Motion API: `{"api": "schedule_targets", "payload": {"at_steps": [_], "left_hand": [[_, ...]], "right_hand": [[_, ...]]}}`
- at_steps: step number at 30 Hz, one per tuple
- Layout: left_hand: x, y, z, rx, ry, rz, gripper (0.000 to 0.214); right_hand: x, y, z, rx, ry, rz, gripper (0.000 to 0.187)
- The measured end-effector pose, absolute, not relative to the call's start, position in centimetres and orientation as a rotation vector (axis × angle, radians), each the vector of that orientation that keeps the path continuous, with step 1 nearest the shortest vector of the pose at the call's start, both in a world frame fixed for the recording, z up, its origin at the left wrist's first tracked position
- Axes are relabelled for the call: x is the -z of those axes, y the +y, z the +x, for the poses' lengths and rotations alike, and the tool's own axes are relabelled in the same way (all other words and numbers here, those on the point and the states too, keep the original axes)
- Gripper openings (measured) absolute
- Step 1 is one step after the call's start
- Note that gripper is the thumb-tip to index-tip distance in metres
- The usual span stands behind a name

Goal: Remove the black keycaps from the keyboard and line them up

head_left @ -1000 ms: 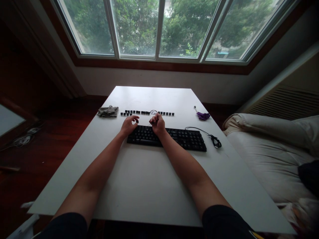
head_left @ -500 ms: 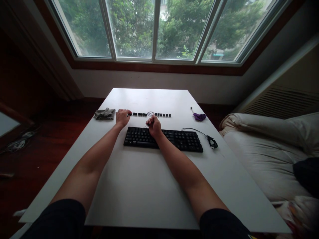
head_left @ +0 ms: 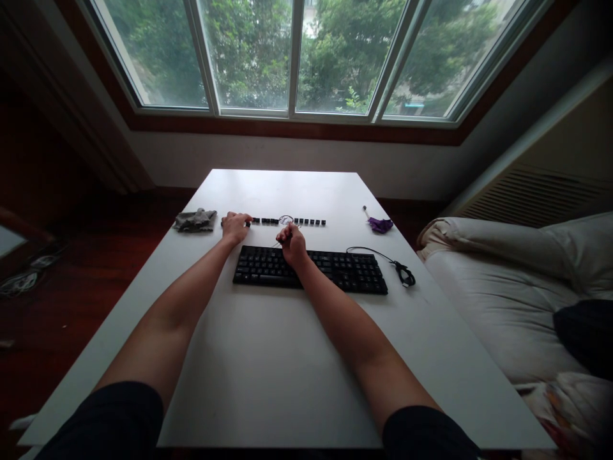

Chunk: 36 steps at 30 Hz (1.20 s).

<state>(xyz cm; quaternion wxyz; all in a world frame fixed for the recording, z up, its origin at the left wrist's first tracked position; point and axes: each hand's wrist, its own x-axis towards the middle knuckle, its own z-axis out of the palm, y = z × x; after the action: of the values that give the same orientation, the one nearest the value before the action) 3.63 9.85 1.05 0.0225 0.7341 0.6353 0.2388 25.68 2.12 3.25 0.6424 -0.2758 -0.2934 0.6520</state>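
A black keyboard [head_left: 354,271] lies on the white table. Beyond it, several small black keycaps [head_left: 310,222] stand in a row. My left hand [head_left: 234,227] is at the row's left end, its fingers bent down and closed around a keycap [head_left: 248,223], which they partly hide. Over the keyboard's back edge, my right hand [head_left: 293,244] is curled closed around a thin wire tool that looks like a keycap puller [head_left: 286,219]. Its loop shows beyond the fingers and fine wires stick out on the left; the grip hides the middle.
A crumpled grey cloth [head_left: 195,220] lies at the table's left edge. Toward the right edge are a purple cloth-like item [head_left: 380,225] with a thin stick and the keyboard's coiled cable [head_left: 405,275]. A pale sofa [head_left: 493,294] stands to the right.
The whole view has shifted slightly. My left hand has moved a little to the right along the row, and a dark keycap now shows on its left side. My right hand keeps its grip.
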Motion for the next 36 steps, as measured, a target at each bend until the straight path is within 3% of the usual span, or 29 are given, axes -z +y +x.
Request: {"api": "schedule_targets", "payload": {"at_steps": [22, 36], "left_hand": [[-1.5, 8.7, 4.0, -0.763, 1.966, 2.261, 0.034], [-1.6, 2.8, 6.7, -0.960, 1.737, 2.199, 0.020]], "right_hand": [[-2.8, 2.3, 25.8, -1.460, -0.727, -0.646, 0.052], [-3.3, 1.8, 26.1, -1.535, -0.656, -0.604, 0.047]]}}
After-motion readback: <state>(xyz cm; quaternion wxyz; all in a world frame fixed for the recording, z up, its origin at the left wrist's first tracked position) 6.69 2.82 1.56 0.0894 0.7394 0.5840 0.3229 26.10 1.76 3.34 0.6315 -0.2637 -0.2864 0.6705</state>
